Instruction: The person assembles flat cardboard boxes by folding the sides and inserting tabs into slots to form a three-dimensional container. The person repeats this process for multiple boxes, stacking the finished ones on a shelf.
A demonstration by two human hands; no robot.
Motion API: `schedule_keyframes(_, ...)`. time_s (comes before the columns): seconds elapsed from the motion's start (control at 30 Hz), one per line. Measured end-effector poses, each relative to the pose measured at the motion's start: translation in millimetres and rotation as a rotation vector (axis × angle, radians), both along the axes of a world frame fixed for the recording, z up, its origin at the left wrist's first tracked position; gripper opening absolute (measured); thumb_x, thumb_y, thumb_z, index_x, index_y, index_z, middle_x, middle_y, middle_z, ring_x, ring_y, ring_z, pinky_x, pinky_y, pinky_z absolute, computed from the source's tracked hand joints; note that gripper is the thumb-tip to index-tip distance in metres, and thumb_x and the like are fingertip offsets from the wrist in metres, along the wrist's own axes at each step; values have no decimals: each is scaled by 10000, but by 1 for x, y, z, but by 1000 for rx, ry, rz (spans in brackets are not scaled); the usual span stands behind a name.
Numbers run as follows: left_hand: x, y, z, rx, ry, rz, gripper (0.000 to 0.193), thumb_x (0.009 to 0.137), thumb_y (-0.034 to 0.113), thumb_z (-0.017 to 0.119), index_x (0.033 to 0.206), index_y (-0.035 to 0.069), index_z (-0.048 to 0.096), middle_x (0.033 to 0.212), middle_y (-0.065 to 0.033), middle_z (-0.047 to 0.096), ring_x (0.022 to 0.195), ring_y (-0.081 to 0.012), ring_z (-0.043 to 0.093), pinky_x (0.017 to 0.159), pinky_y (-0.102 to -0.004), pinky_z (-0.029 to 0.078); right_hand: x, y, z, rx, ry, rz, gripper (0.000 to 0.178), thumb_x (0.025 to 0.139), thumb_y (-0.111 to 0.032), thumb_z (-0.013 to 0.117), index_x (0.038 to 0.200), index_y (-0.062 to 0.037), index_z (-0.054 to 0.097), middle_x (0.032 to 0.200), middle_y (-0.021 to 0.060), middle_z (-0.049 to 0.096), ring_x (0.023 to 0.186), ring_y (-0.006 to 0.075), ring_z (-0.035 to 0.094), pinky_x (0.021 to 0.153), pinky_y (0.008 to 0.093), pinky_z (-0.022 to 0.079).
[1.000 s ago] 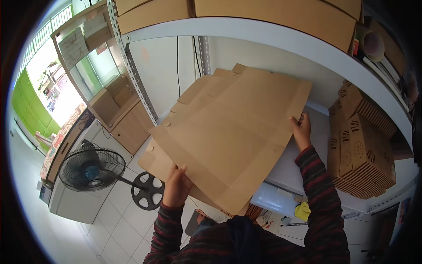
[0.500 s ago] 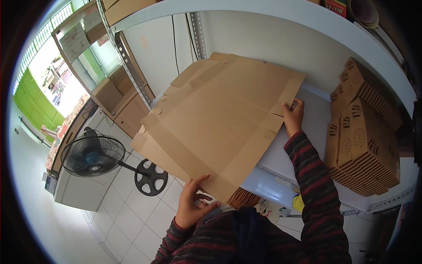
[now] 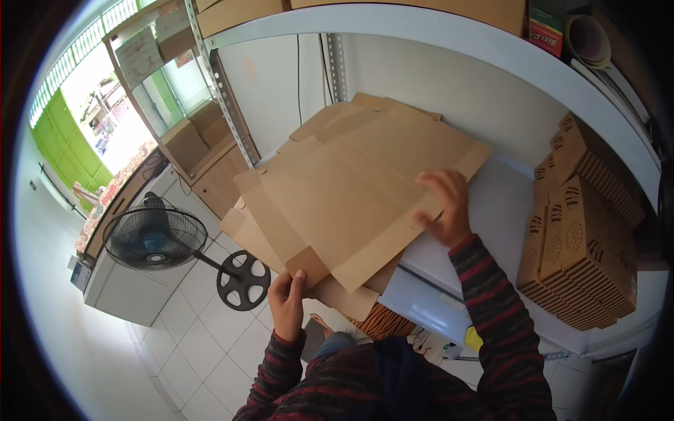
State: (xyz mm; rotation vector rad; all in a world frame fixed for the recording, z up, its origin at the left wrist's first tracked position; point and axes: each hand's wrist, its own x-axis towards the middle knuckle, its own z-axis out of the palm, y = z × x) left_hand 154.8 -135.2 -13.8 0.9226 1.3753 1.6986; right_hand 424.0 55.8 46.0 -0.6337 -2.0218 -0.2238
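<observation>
Flat brown cardboard box blanks (image 3: 337,189) with creases and tabs lie on one another on the white surface. My left hand (image 3: 286,302) pinches a small folded corner flap of the upper blank at its near-left end, thumb on top. Under it, the edges of a lower blank (image 3: 246,235) stick out at the left and near side. My right hand (image 3: 449,207) is just over the right edge of the upper blank, fingers apart and somewhat blurred. It holds nothing; whether it touches the cardboard I cannot tell.
Stacks of folded printed cardboard boxes (image 3: 579,245) stand at the right. A white shelf beam (image 3: 421,28) arches above the far side, with a paper roll (image 3: 588,42) on the shelf. A black fan (image 3: 154,235) stands at the left, near a glass-fronted cabinet (image 3: 168,91).
My left hand has closed on a corner flap. My right hand has let go of the right edge and moved left and nearer. The upper blank has shifted, exposing more of one beneath.
</observation>
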Motion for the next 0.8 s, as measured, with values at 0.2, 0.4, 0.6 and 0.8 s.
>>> schedule_keyframes(0.2, -2, 3, 0, -60, -90, -13, 263, 928, 133, 576, 1103, -63, 587, 879, -83, 670, 693, -105, 649, 560, -224, 566, -35, -46, -10, 168, -317, 287, 452, 777, -519, 704, 806, -82, 592, 871, 95, 589, 757, 257, 584, 663, 388, 484)
schedule_keyframes(0.4, -8, -1, 5, -67, -169, -52, 225, 927, 76, 562, 1098, -70, 577, 899, -95, 674, 720, -133, 659, 591, -251, 585, -34, -47, -6, 196, -342, 181, 389, 696, -349, 795, 792, -60, 554, 830, 75, 549, 749, 219, 588, 624, 319, 483)
schedule_keyframes(0.6, -5, 0, 3, -67, -161, -60, 231, 923, 78, 575, 1098, -74, 574, 906, -101, 678, 731, -146, 663, 595, -259, 588, -48, -35, -5, -67, -189, 117, 361, 696, -233, 800, 918, -30, 601, 961, 85, 583, 813, 244, 612, 696, 348, 512)
schedule_keyframes(0.8, -4, -2, -6, -105, -169, -66, 240, 924, 82, 581, 1101, -80, 568, 921, -117, 679, 768, -155, 668, 615, -272, 594, -56, -26, -13, -194, -335, 208, 395, 827, -220, 696, 1139, 11, 623, 1177, 115, 613, 1008, 268, 597, 881, 379, 494)
